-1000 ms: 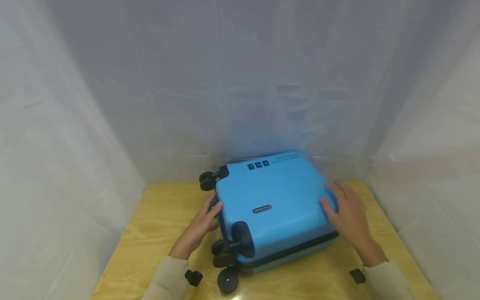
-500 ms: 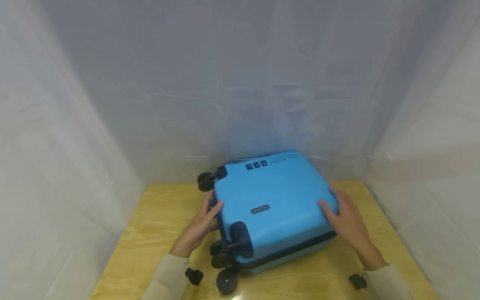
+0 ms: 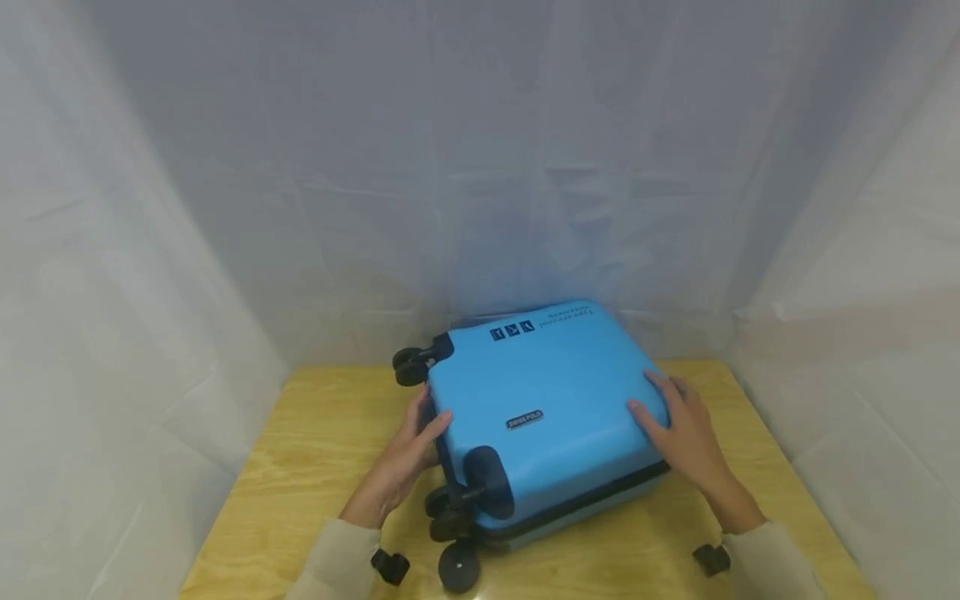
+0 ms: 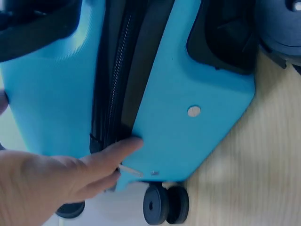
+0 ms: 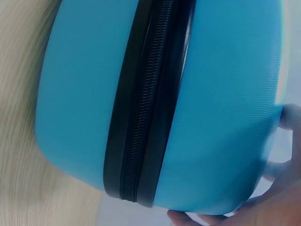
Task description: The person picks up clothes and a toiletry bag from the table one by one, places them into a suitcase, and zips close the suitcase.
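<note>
**Desk:** What lay at the centre?

**Photographer:** A blue suitcase point(image 3: 543, 408) lay flat on the wooden tabletop point(image 3: 315, 450), its far end close to the white curtain point(image 3: 480, 167) that closed in the tabletop behind and on both sides. A small badge point(image 3: 524, 419) sat on the upper shell, and dark printed marks point(image 3: 512, 331) ran along its far edge.

**Desk:** And the hands?

**Photographer:** The left hand point(image 3: 408, 454) was at the suitcase's wheeled end, fingers point(image 4: 120, 148) nearly straight and touching the shell just beside the black zipper point(image 4: 115, 84); it gripped nothing. The right hand point(image 3: 682, 437) rested on the opposite end, fingers point(image 3: 648, 417) spread and lightly bent over the rounded edge of the upper shell, pressing rather than clutching.

**Desk:** Anything crowding them?

**Photographer:** The near wheels point(image 3: 453, 533) jutted from the suitcase's near left corner, just beside the left wrist, and the far wheels point(image 3: 411, 364) stuck out at the far left corner beyond the left hand. A black wheel housing point(image 3: 491, 479) bulged from the shell between the left hand and the badge. In the right wrist view the zipper band point(image 5: 150, 103) ran between the two blue shells. Pale sleeves point(image 3: 337, 567) covered both forearms, each with a small black device point(image 3: 711, 558) at the wrist.
</note>
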